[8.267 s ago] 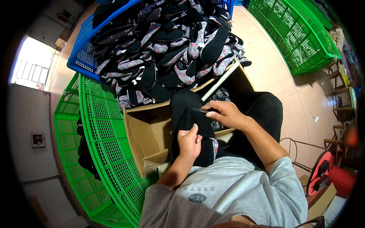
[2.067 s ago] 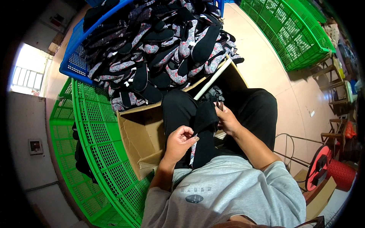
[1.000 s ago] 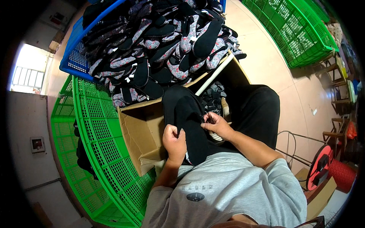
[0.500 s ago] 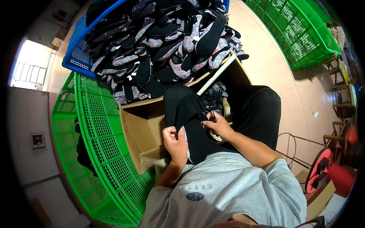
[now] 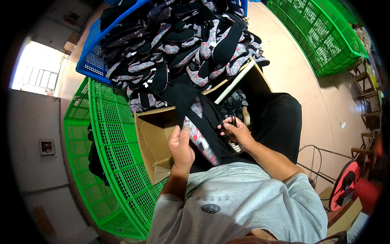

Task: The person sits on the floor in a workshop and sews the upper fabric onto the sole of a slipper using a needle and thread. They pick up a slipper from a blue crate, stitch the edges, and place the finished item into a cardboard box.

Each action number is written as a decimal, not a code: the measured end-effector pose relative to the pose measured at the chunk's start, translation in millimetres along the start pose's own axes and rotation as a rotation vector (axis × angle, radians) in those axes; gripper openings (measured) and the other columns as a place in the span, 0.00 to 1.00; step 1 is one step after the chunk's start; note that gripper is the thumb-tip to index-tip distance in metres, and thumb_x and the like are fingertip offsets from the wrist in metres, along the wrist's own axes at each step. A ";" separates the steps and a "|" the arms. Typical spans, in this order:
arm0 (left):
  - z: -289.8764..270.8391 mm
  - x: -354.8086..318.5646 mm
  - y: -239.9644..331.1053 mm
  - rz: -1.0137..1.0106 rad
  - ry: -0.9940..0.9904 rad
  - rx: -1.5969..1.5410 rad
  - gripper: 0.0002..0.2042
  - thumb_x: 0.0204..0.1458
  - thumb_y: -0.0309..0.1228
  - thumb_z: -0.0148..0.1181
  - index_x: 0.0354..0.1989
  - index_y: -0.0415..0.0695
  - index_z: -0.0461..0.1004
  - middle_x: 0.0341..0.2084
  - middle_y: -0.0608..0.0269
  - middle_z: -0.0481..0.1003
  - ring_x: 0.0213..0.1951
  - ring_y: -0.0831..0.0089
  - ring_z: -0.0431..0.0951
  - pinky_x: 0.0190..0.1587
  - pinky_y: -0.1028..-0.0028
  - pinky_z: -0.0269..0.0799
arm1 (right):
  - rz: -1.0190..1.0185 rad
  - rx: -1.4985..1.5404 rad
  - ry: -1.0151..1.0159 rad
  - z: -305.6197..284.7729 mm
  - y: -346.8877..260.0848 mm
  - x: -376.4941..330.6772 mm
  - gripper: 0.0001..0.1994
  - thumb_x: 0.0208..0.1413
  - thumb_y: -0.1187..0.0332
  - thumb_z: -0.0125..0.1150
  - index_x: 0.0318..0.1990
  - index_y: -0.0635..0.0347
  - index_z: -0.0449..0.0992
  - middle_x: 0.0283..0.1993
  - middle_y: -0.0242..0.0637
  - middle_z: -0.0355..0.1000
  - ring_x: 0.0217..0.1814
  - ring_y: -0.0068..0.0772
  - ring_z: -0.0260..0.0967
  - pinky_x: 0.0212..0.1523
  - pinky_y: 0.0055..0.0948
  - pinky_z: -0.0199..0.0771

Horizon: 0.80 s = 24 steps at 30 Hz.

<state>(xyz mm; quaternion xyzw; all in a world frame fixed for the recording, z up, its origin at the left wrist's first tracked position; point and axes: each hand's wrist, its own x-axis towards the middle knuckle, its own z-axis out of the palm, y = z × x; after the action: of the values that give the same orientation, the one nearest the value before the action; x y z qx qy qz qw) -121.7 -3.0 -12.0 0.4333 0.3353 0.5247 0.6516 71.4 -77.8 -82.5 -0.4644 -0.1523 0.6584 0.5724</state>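
My left hand (image 5: 181,149) pinches the edge of a slipper with a black sole and a floral upper (image 5: 198,134), held tilted over my lap and blurred by motion. To its right, my right hand (image 5: 239,133) is closed round a small dark tool (image 5: 230,121) that looks like scissors; its blades cannot be made out. The two hands are apart, and the tool does not touch the slipper. Beyond them rises a large pile of similar slippers (image 5: 191,49), black and floral, heaped in a blue crate (image 5: 90,61).
An open cardboard box (image 5: 156,140) stands by my knees, a pale bar (image 5: 235,81) across it and dark scraps (image 5: 233,103) inside. Green crates stand left (image 5: 118,162) and far right (image 5: 313,40). A red spool (image 5: 365,191) and wire frame (image 5: 315,162) are at right.
My left hand has lifted and turned the slipper off my thigh, showing more of its floral side. My right hand, still with the dark tool, has moved slightly right, away from the slipper.
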 end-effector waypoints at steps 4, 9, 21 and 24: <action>8.6 6.7 4.8 0.088 0.080 0.128 0.04 0.62 0.28 0.54 0.36 0.42 0.72 0.33 0.68 0.77 0.33 0.83 0.74 0.36 0.80 0.70 | -0.098 -0.017 -0.063 -4.3 -6.3 -3.3 0.13 0.65 0.61 0.54 0.52 0.54 0.68 0.43 0.35 0.76 0.31 0.14 0.70 0.18 0.12 0.53; 9.5 3.1 -1.2 -0.003 0.198 0.138 0.07 0.62 0.28 0.56 0.32 0.41 0.71 0.28 0.67 0.75 0.30 0.83 0.72 0.36 0.81 0.69 | -0.141 0.010 -0.107 -4.8 -14.7 -7.4 0.14 0.65 0.61 0.53 0.54 0.55 0.68 0.37 0.33 0.75 0.26 0.11 0.64 0.18 0.13 0.52; 4.3 -3.0 -17.0 0.003 0.196 0.205 0.06 0.62 0.27 0.54 0.32 0.40 0.70 0.29 0.68 0.75 0.32 0.84 0.72 0.37 0.81 0.68 | -0.147 -0.068 -0.098 -4.4 -12.8 -7.5 0.15 0.63 0.63 0.57 0.54 0.56 0.69 0.36 0.26 0.73 0.22 0.09 0.54 0.21 0.13 0.51; 5.4 -5.0 -19.2 0.021 0.206 0.241 0.06 0.62 0.27 0.54 0.32 0.40 0.69 0.28 0.69 0.74 0.31 0.85 0.70 0.36 0.82 0.67 | -0.165 -0.117 -0.088 -4.0 -13.9 -8.1 0.14 0.63 0.63 0.57 0.53 0.57 0.70 0.38 0.25 0.72 0.25 0.10 0.56 0.24 0.13 0.53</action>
<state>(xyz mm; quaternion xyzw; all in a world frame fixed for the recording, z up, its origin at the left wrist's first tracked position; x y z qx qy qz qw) -110.5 -10.4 -27.5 0.4556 0.4563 0.5294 0.5513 82.4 -82.2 -70.9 -0.4539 -0.2530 0.6188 0.5892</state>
